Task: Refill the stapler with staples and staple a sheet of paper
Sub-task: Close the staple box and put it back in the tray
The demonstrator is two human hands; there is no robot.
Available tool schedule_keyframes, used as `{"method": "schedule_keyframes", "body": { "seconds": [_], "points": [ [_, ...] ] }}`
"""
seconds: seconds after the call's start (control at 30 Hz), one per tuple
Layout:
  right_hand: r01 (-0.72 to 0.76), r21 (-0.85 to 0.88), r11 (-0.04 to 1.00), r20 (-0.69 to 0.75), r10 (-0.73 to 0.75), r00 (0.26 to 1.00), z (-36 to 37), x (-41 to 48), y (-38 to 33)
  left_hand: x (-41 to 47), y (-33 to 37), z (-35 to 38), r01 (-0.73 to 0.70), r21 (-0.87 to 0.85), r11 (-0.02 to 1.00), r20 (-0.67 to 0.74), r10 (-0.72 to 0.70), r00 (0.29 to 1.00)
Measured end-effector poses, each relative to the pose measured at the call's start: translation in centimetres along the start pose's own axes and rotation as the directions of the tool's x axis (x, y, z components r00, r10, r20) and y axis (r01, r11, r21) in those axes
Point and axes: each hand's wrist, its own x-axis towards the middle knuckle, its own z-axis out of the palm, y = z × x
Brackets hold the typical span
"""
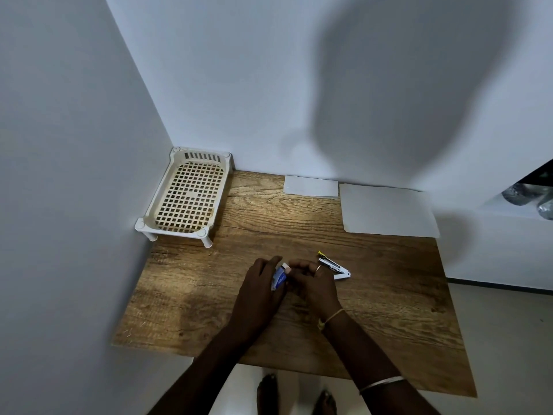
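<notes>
Just beside the right hand [317, 284] lies the opened stapler [335, 268].

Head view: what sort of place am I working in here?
Probably a small home or office desk corner: a wooden table pushed against plain white walls, with paper sheets, an opened stapler and an empty plastic tray. Bare feet below suggest indoors at home.

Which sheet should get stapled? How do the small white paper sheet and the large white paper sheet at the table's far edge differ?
The small white paper sheet is much smaller and lies left, against the wall. The large white paper sheet lies right, reaching the wooden table's right edge. Both are plain white, flat and untouched by either hand.
</notes>
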Motion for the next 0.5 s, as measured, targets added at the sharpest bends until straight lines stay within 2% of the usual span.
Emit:
{"method": "schedule_keyframes", "body": {
  "seconds": [0.2,0.5],
  "points": [
    [-0.028,-0.009,1.0,0.004,0.028,1.0,0.02,0.19,0.23,-0.02,-0.08,0.09,0.021,0.0,1.0,-0.001,-0.021,1.0],
    [0.116,-0.199,0.973,0.076,-0.103,0.992,-0.29,-0.1,0.44,0.09,-0.07,-0.04,0.047,-0.016,0.999,-0.004,-0.047,0.999]
  ]
}}
